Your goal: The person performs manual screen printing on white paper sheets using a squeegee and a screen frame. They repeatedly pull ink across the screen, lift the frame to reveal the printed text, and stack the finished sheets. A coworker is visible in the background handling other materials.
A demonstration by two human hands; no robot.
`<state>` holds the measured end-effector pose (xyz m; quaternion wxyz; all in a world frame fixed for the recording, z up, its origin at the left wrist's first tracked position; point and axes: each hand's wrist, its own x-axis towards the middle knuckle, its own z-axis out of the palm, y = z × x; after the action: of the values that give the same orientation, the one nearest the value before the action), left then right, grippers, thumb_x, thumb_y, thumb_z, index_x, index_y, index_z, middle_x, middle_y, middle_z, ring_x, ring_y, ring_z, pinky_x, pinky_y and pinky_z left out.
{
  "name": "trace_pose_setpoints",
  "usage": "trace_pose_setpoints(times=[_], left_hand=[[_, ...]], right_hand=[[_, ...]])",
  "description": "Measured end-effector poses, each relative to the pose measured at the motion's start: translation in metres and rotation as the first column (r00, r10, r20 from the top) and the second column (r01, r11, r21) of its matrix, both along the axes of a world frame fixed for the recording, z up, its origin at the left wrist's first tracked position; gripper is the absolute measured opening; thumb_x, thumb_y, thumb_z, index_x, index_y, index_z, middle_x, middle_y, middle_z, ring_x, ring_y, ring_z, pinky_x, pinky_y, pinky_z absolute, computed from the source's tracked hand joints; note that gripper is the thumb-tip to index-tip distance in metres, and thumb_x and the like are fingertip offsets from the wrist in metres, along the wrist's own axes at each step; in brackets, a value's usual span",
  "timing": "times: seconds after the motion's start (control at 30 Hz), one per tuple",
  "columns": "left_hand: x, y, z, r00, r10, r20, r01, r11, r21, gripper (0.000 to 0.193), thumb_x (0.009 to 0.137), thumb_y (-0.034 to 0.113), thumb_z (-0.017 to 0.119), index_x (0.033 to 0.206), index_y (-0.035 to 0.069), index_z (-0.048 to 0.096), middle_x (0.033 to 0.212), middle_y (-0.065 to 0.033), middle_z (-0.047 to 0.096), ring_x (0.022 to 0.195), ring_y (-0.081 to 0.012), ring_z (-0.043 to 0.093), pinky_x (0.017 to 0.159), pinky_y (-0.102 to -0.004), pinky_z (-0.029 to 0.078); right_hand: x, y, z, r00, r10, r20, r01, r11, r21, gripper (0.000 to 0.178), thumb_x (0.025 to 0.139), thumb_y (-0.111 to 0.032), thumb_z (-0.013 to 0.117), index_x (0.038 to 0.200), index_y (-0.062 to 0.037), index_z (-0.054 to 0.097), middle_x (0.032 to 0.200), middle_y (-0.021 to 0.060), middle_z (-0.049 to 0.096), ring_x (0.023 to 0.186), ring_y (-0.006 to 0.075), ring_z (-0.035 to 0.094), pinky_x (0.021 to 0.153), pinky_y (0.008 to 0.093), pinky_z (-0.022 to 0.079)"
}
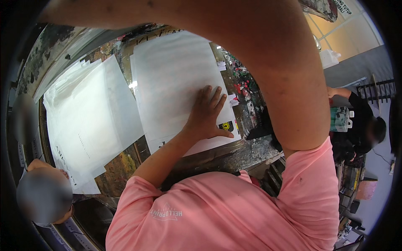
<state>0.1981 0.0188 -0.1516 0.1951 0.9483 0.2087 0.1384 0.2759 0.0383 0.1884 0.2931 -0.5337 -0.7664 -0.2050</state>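
Observation:
My left hand [207, 113] lies flat, fingers spread, on the lower right part of a large white sheet [176, 75] on a paint-stained table [234, 155]. A small black and yellow printed mark [226, 125] sits at the sheet's corner just beside my thumb. My right arm [289, 83] rises from my pink sleeve and stretches across the top of the view toward the upper left. Its hand is out of view.
A second stack of white sheets [90, 121] lies to the left on the same table. A person's head [44, 194] is at the lower left. Another person in black [360, 125] stands at the right beside shelves with clutter.

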Motion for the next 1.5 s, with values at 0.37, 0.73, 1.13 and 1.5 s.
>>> trace_pose_setpoints(times=[0.37, 0.73, 1.13, 1.5], left_hand=[[-0.087, -0.001, 0.088, 0.752, 0.560, 0.348, -0.450, 0.822, -0.348, 0.089, 0.073, 0.032, 0.101, 0.147, 0.004, 0.062, 0.145, -0.0142, 0.066, 0.131, -0.0290, 0.064, 0.114, -0.0453, 0.049], [-0.263, -0.080, 0.037, 0.466, 0.882, 0.073, -0.701, 0.418, -0.578, 0.114, 0.050, 0.035, 0.109, 0.145, -0.004, 0.061, 0.114, -0.0138, 0.072, 0.109, -0.0292, 0.069, 0.101, -0.0446, 0.052], [-0.272, -0.081, -0.007, 0.584, 0.811, 0.039, -0.811, 0.584, -0.012, 0.112, 0.041, 0.076, 0.095, 0.127, 0.008, 0.074, 0.102, -0.0063, 0.053, 0.105, -0.0286, 0.049, 0.097, -0.0484, 0.033], [-0.273, -0.092, -0.010, 0.548, 0.809, 0.213, -0.779, 0.587, -0.222, 0.147, 0.041, 0.080, 0.091, 0.154, -0.005, 0.053, 0.105, -0.0064, 0.067, 0.101, -0.0304, 0.050, 0.097, -0.0481, 0.037]], right_hand=[[-0.021, 0.013, 0.026, 0.982, -0.045, -0.185, 0.024, 0.993, -0.113, 0.053, 0.098, -0.039, 0.056, 0.068, 0.0038, 0.066, 0.066, 0.0212, 0.067, 0.069, 0.0406, 0.070, 0.072, 0.0513, 0.058], [-0.006, -0.107, -0.189, 0.992, 0.109, -0.071, -0.126, 0.684, -0.718, 0.040, 0.096, -0.047, 0.071, 0.104, -0.0079, 0.073, 0.099, 0.0171, 0.071, 0.096, 0.0408, 0.068, 0.079, 0.0559, 0.052], [0.008, 0.033, -0.319, 0.991, 0.134, -0.015, -0.129, 0.912, -0.389, 0.060, 0.077, -0.030, 0.089, 0.129, -0.0088, 0.068, 0.118, 0.0103, 0.068, 0.104, 0.0325, 0.065, 0.083, 0.0443, 0.058], [0.053, 0.283, -0.265, 0.982, 0.182, 0.053, -0.131, 0.856, -0.500, 0.050, 0.099, -0.060, 0.064, 0.106, -0.0115, 0.074, 0.097, 0.0151, 0.074, 0.099, 0.0382, 0.072, 0.083, 0.0529, 0.056]])
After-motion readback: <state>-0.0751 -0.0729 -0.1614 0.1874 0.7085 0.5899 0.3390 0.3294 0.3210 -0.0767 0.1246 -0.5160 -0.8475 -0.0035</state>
